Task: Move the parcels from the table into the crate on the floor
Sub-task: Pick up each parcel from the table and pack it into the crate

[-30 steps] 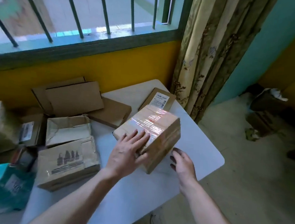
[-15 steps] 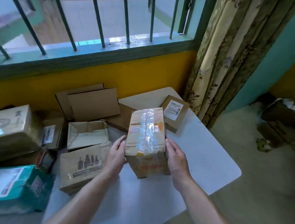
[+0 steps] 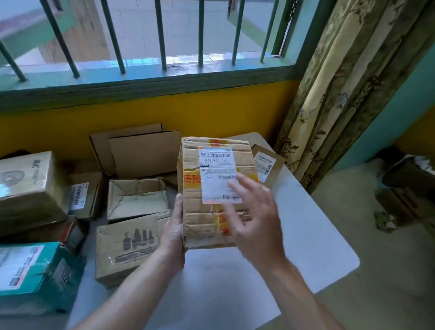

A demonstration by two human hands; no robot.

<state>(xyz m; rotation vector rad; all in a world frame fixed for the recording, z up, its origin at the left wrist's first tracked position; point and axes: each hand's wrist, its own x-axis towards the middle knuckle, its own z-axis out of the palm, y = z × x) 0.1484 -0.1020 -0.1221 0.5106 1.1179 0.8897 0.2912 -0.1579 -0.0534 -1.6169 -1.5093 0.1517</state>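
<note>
Far left on the counter (image 3: 309, 237): teal box (image 3: 7, 273), then bottle-print carton (image 3: 129, 246). Centre: left hand (image 3: 173, 237) grips the parcel (image 3: 201, 221) along its lower left edge, holding it up over the counter, label facing the camera. Just right: right hand (image 3: 256, 225) before the label, fingers spread and straight; blurred, so contact is unclear.

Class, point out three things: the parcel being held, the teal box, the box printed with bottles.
held parcel (image 3: 202, 215), head view, bare cardboard below its label
teal box (image 3: 13, 302), head view, its near teal side
bottle-printed box (image 3: 137, 239), head view, the bottle print itself
</note>
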